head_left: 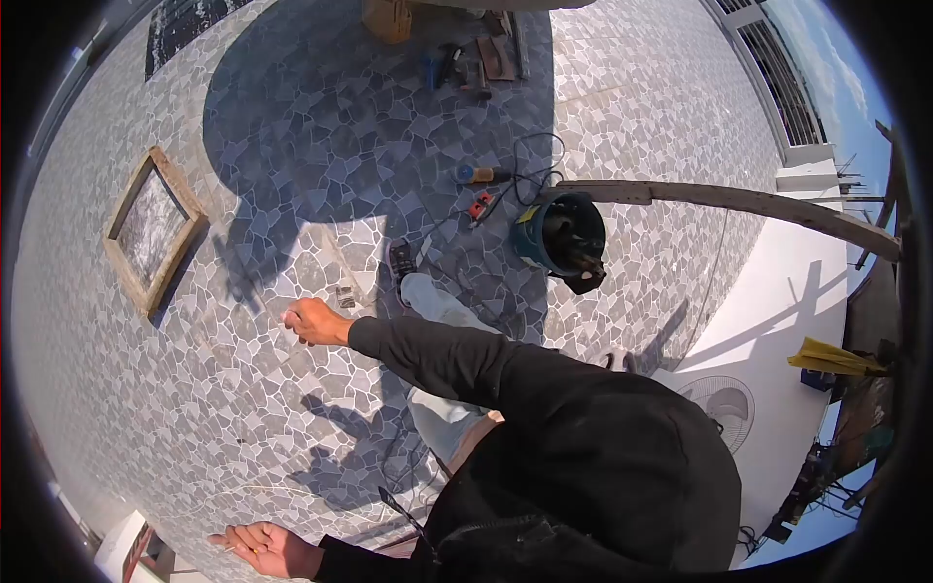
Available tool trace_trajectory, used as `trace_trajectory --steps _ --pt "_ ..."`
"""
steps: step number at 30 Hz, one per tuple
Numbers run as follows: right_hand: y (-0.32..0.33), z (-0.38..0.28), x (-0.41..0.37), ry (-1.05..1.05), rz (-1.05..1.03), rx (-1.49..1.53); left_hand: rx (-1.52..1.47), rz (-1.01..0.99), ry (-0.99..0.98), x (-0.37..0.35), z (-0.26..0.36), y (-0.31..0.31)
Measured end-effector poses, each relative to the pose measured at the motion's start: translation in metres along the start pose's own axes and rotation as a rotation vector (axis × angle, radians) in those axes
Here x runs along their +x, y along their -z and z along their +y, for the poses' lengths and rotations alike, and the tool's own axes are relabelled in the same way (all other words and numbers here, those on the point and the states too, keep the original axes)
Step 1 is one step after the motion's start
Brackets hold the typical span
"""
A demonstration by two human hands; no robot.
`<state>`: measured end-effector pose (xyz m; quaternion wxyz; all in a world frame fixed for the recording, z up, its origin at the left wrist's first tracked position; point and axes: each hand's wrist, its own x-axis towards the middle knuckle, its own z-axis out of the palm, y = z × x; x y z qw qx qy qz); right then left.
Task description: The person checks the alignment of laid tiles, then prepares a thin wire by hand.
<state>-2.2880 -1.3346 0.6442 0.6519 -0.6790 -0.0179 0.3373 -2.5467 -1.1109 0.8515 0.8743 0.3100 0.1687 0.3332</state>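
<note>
My right hand [319, 322] is stretched out over the mosaic-patterned floor [292, 389]. Its fingers are closed, and I cannot make out what, if anything, they pinch. A small greyish piece [345, 296] lies on the floor beside that wrist. Lower in the view, my left hand [262, 550] hangs with its fingers loosely bent and partly apart, and a ring shows on one finger. Whether something thin rests at its fingertips is too small to tell. Farther left, a rectangular wooden frame [185, 206] lies on the floor, apart from both hands.
A dark teal bucket [526, 236] full of tools stands by a long wooden beam [729, 198]. Near it are a corded power tool [481, 175] and a red power strip [479, 208]. Hand tools [496, 58] and a cardboard box [389, 19] lie in shade; a fan [721, 406] stands right.
</note>
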Motion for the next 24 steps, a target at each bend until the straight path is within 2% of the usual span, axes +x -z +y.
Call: trace_trajectory --steps 1,3,4,6,8,9,11,12,13,15,17,19,20,23,24 --pt "-0.028 -0.028 0.010 0.162 -0.099 -0.069 -0.132 -0.135 0.012 0.018 -0.022 -0.014" --pt "-0.061 -0.099 0.008 0.293 -0.304 0.016 -0.056 -0.082 -0.032 0.043 -0.052 -0.089" --pt "-0.075 -0.123 0.012 0.497 -0.310 -0.051 0.017 -0.029 -0.089 0.056 -0.061 -0.118" --pt "-0.103 -0.166 0.026 0.595 -0.384 0.019 0.040 -0.083 -0.091 0.091 -0.067 -0.149" --pt "-0.103 -0.208 0.033 0.795 -0.347 0.062 0.099 -0.107 -0.064 0.122 -0.071 -0.185" --pt "-0.093 -0.228 0.041 0.796 -0.340 0.059 0.096 -0.111 -0.058 0.136 -0.076 -0.199" --pt "-0.070 -0.275 0.053 0.933 -0.440 0.029 0.166 -0.102 -0.084 0.163 -0.086 -0.222" --pt "-0.050 -0.298 0.062 0.877 -0.533 -0.065 0.165 -0.099 -0.082 0.175 -0.090 -0.228" --pt "-0.044 -0.312 0.076 0.874 -0.536 -0.068 0.112 -0.122 -0.023 0.189 -0.098 -0.231" --pt "-0.037 -0.334 0.107 0.695 -0.593 -0.005 0.050 -0.142 0.030 0.211 -0.113 -0.235" --pt "-0.024 -0.355 0.132 0.672 -0.577 -0.003 -0.098 -0.158 0.170 0.234 -0.125 -0.240" --pt "-0.002 -0.381 0.150 0.610 -0.511 0.076 -0.101 -0.147 0.181 0.260 -0.138 -0.247" --pt "0.006 -0.389 0.163 0.604 -0.500 0.100 -0.149 -0.155 0.259 0.274 -0.146 -0.254" --pt "0.040 -0.400 0.219 0.581 -0.516 -0.239 -0.191 -0.064 0.406 0.320 -0.172 -0.274" --pt "0.023 -0.413 0.232 0.598 -0.557 -0.238 -0.167 -0.028 0.432 0.339 -0.183 -0.288"
